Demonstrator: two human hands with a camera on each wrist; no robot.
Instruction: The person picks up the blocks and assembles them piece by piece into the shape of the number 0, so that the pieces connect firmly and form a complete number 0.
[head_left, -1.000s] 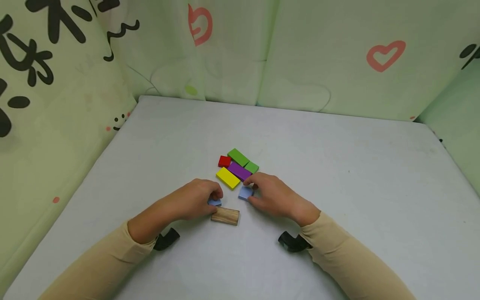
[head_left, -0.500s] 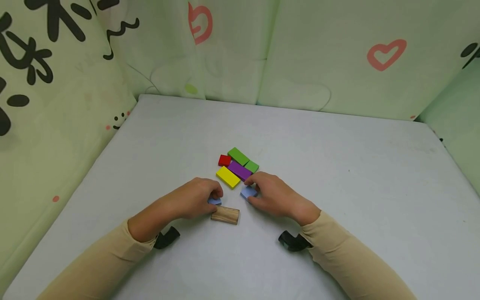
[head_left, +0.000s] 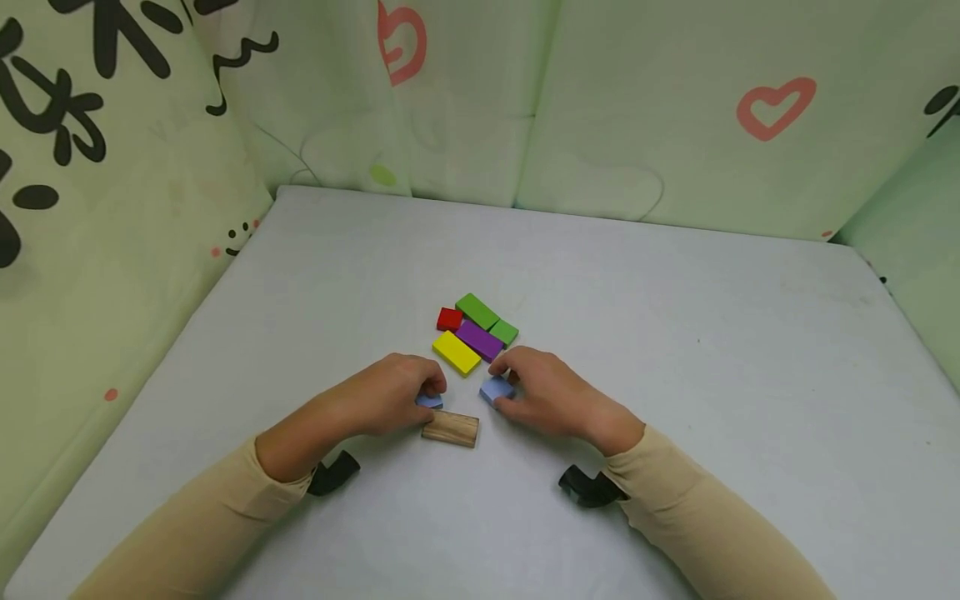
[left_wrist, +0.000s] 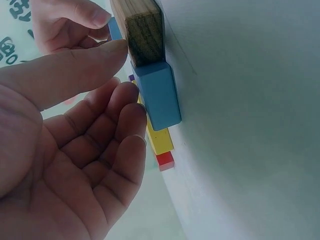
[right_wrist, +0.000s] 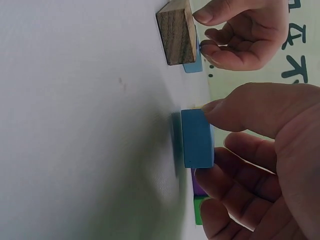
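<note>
On the plain whitish desk (head_left: pixel 675 333), a bright green long block (head_left: pixel 477 311) lies closest to the far edge, with a green short block (head_left: pixel 504 333) toward the right edge, a red block (head_left: pixel 450 319) toward the left edge, then a purple block (head_left: pixel 480 340) and a yellow block (head_left: pixel 456 353). Closer to the near edge come a left blue block (head_left: pixel 430 402), a right blue block (head_left: pixel 495 390) and a tan wooden block (head_left: pixel 450 428) streaked with darker brown grain. The sleeves (head_left: pixel 195 508) are plain beige; beyond the far edge, pale green cloth (head_left: pixel 637 100) bears a coral-red heart outline (head_left: pixel 806 92).
</note>
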